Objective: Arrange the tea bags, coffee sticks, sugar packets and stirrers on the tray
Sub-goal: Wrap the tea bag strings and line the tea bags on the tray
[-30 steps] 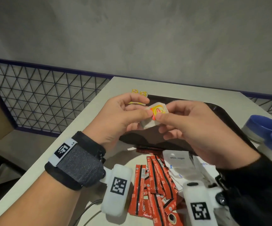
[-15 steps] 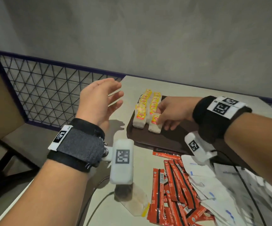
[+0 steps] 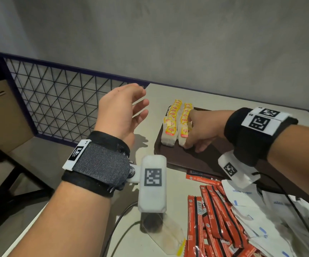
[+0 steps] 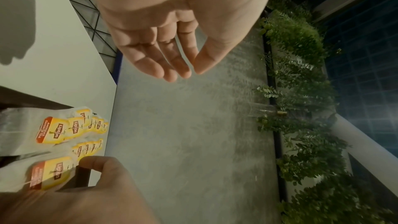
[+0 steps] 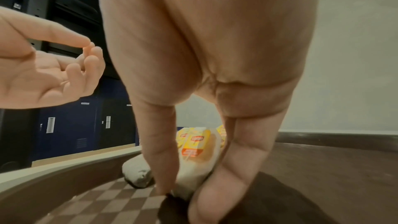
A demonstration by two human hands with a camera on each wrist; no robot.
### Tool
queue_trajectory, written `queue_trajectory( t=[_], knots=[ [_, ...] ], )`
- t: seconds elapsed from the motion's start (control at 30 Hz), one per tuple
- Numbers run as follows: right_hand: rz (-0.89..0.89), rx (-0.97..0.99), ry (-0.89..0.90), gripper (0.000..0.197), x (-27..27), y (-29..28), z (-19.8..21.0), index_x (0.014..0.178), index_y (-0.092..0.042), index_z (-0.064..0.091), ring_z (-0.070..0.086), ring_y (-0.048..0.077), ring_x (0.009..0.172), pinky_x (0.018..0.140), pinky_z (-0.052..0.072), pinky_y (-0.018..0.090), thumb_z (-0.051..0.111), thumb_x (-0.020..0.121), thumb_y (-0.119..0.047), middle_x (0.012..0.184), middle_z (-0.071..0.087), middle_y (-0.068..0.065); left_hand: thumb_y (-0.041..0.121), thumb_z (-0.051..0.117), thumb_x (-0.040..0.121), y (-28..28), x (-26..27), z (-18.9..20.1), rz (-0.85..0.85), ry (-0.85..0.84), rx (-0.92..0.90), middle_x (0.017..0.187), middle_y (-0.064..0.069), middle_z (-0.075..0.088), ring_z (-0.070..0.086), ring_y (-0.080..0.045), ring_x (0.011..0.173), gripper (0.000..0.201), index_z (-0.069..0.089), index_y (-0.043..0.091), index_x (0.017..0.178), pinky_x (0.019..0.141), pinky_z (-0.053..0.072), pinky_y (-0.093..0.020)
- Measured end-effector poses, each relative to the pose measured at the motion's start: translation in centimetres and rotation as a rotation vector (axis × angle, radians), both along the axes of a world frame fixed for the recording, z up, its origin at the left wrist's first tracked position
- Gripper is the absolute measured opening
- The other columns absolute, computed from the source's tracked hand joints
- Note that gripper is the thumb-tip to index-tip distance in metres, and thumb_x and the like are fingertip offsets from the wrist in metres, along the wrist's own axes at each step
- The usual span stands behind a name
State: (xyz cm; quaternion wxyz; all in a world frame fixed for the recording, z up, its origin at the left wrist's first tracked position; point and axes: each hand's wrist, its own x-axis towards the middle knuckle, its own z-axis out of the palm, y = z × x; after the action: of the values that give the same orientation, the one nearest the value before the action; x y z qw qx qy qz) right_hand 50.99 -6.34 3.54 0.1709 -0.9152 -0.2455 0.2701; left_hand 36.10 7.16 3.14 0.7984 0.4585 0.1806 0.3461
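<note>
The right hand [image 3: 200, 135] pinched the nearest tea bag [image 5: 197, 152] at the near end of the right row, on the tray's [image 3: 190, 160] far left corner. The left hand [image 3: 121, 115] hung open over the bench [image 3: 150, 182], holding nothing. To do it well, set the bag down flat, snug against its row, then let go softly. The coffee sticks [image 3: 211, 216] and sugar packets [image 3: 272, 212] lay near, off the tray.

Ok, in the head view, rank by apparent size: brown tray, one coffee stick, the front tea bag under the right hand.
1. Brown tray, though partly hidden.
2. Coffee stick; nearer the camera, so inflated.
3. Front tea bag.
</note>
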Motion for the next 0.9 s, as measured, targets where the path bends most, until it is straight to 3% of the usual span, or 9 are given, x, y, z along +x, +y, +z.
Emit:
queue_trajectory(
  t=[0.1, 0.23, 0.33, 0.53, 0.63, 0.7, 0.77, 0.8, 0.9],
  knots=[
    [-0.022, 0.034, -0.018, 0.079, -0.1, 0.5, -0.3, 0.143, -0.008, 0.035, 0.078, 0.029, 0.076, 0.077, 0.065, 0.042, 0.083, 0.081, 0.001, 0.098, 0.074, 0.018, 0.009, 0.067, 0.091, 0.0, 0.0, 0.0, 0.004, -0.005, -0.002, 0.085, 0.0, 0.071, 0.068, -0.016, 0.074, 0.01, 0.068, 0.018, 0.094, 0.063, 0.053, -0.027],
    [-0.053, 0.042, -0.019, 0.042, -0.1, 0.9, -0.4, 0.111, -0.005, 0.053, 0.078, 0.029, 0.077, 0.073, 0.065, 0.038, 0.081, 0.081, 0.004, 0.096, 0.074, 0.018, 0.008, 0.066, 0.091, 0.1, 0.1, -0.1, 0.011, -0.015, -0.002, 0.084, 0.0, 0.072, 0.068, -0.016, 0.074, 0.01, 0.068, 0.018, 0.094, 0.066, 0.053, -0.028],
    [-0.071, 0.054, -0.013, 0.034, 0.1, 1.1, -0.4, 0.098, -0.008, 0.054, 0.077, 0.028, 0.074, 0.071, 0.065, 0.035, 0.081, 0.081, 0.005, 0.096, 0.072, 0.017, 0.007, 0.066, 0.09, 0.1, 0.2, -0.2, 0.015, -0.016, 0.002, 0.085, -0.001, 0.071, 0.068, -0.017, 0.074, 0.01, 0.069, 0.018, 0.091, 0.066, 0.054, -0.027],
    [-0.095, 0.057, 0.004, 0.033, 0.4, 1.2, -0.5, 0.103, -0.004, 0.059, 0.077, 0.03, 0.082, 0.078, 0.064, 0.037, 0.08, 0.08, 0.006, 0.102, 0.072, 0.018, 0.008, 0.066, 0.09, 0.1, 0.4, -0.3, 0.018, -0.002, 0.0, 0.081, 0.0, 0.071, 0.068, -0.017, 0.072, 0.01, 0.069, 0.017, 0.093, 0.064, 0.053, -0.027],
    [-0.083, 0.0, -0.047, 0.046, 0.2, 0.6, 0.4, 0.116, -0.004, 0.057, 0.076, 0.032, 0.086, 0.079, 0.064, 0.041, 0.085, 0.081, -0.011, 0.105, 0.071, 0.017, 0.009, 0.065, 0.092, 0.1, 0.3, -0.2, 0.011, 0.001, 0.0, 0.08, 0.0, 0.07, 0.066, -0.015, 0.071, 0.009, 0.067, 0.017, 0.094, 0.065, 0.053, -0.025],
    [0.004, -0.093, -0.297, 0.056, -0.7, -0.2, 1.5, 0.122, -0.012, 0.049, 0.072, 0.025, 0.078, 0.07, 0.063, 0.039, 0.083, 0.082, -0.031, 0.1, 0.068, 0.01, 0.01, 0.064, 0.092, 0.2, 0.1, -0.1, 0.002, 0.004, -0.002, 0.08, 0.001, 0.069, 0.065, -0.014, 0.071, 0.007, 0.065, 0.018, 0.093, 0.065, 0.054, -0.024],
    [0.168, -0.101, -0.553, 0.048, -3.1, -1.1, 2.6, 0.121, -0.022, 0.054, 0.064, 0.017, 0.079, 0.066, 0.054, 0.033, 0.077, 0.083, -0.041, 0.099, 0.065, -0.001, 0.012, 0.064, 0.092, 0.4, 0.0, 0.1, -0.001, 0.012, -0.008, 0.08, 0.002, 0.07, 0.065, -0.013, 0.07, 0.006, 0.065, 0.018, 0.091, 0.064, 0.054, -0.023],
    [0.262, -0.056, -0.558, 0.037, -4.7, -1.6, 3.0, 0.114, -0.029, 0.06, 0.061, 0.012, 0.078, 0.063, 0.049, 0.031, 0.076, 0.084, -0.043, 0.095, 0.064, -0.008, 0.013, 0.064, 0.092, 0.5, 0.0, 0.2, 0.001, 0.014, -0.016, 0.08, 0.002, 0.07, 0.065, -0.012, 0.069, 0.006, 0.065, 0.018, 0.089, 0.063, 0.054, -0.023],
    [0.56, -0.073, -0.284, 0.022, -10.1, -2.8, 3.0, 0.097, -0.037, 0.067, 0.063, 0.001, 0.069, 0.06, 0.048, 0.019, 0.077, 0.083, -0.05, 0.08, 0.068, -0.016, 0.013, 0.064, 0.092, 0.7, -0.2, 0.4, 0.007, 0.008, -0.038, 0.079, 0.002, 0.07, 0.065, -0.013, 0.066, 0.01, 0.065, 0.019, 0.084, 0.062, 0.053, -0.022]
  ],
)
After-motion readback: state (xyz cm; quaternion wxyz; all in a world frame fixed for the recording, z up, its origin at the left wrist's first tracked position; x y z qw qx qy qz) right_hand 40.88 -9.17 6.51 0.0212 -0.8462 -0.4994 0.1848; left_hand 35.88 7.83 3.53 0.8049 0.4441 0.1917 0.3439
